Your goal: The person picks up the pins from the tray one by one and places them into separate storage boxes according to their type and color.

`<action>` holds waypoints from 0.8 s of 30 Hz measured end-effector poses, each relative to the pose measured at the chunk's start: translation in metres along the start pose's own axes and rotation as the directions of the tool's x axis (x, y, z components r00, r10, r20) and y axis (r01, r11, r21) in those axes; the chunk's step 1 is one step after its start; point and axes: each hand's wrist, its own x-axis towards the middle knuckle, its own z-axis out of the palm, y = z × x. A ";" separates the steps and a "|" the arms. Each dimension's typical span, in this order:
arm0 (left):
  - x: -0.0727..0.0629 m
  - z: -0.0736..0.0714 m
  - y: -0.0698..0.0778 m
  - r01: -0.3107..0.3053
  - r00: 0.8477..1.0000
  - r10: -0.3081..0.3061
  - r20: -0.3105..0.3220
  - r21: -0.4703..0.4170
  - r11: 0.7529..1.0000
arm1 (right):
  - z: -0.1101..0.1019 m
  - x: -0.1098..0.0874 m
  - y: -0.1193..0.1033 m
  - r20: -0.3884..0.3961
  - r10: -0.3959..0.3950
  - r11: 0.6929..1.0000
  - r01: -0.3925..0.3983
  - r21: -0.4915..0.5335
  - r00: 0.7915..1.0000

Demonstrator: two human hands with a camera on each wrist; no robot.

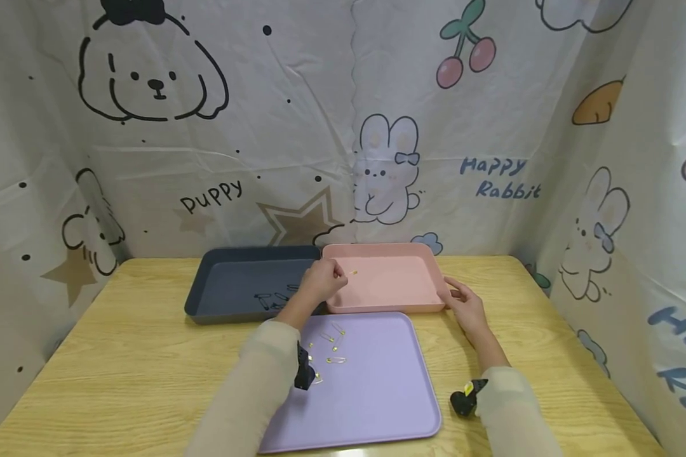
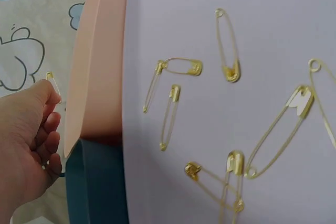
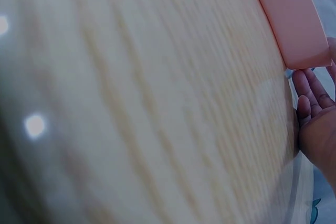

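My left hand (image 1: 322, 279) pinches a gold safety pin (image 2: 51, 80) between thumb and forefinger, over the left side of the pink tray (image 1: 385, 304). Its other fingers are curled. At that tray's front right corner my right hand (image 1: 465, 308) holds the wall, one digit over the rim and the other fingers against the outside. A small gold pin (image 1: 354, 272) shows inside the pink tray. Several gold safety pins (image 1: 336, 360) lie scattered on the lilac tray (image 1: 377, 406); the left forearm hides part of that tray.
The dark grey tray (image 1: 223, 282) stands left of the pink one, with several black safety pins (image 1: 263, 296) in it. All three trays are on a wooden table (image 1: 120, 368). A printed curtain (image 1: 297, 127) hangs behind and at both sides.
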 end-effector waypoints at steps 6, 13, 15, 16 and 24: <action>0.000 0.005 -0.002 -0.014 0.999 0.015 -0.034 0.012 1.000 | 0.001 0.001 -0.001 -0.001 0.000 1.000 0.000 0.005 1.000; -0.001 0.009 -0.004 0.020 0.998 -0.021 -0.051 -0.007 1.000 | 0.001 0.000 -0.001 -0.011 -0.006 1.000 0.006 0.008 1.000; -0.002 0.011 -0.005 0.031 0.998 -0.031 -0.049 -0.007 0.999 | 0.001 -0.001 -0.002 -0.012 -0.005 1.000 0.005 0.009 1.000; -0.002 0.011 -0.005 0.034 0.998 -0.034 -0.050 -0.007 0.999 | 0.001 -0.001 -0.002 -0.012 -0.003 1.000 0.003 0.012 1.000; 0.000 0.015 -0.010 0.056 0.997 -0.058 -0.052 -0.027 0.998 | 0.001 -0.002 -0.003 -0.013 0.015 1.000 -0.015 0.018 1.000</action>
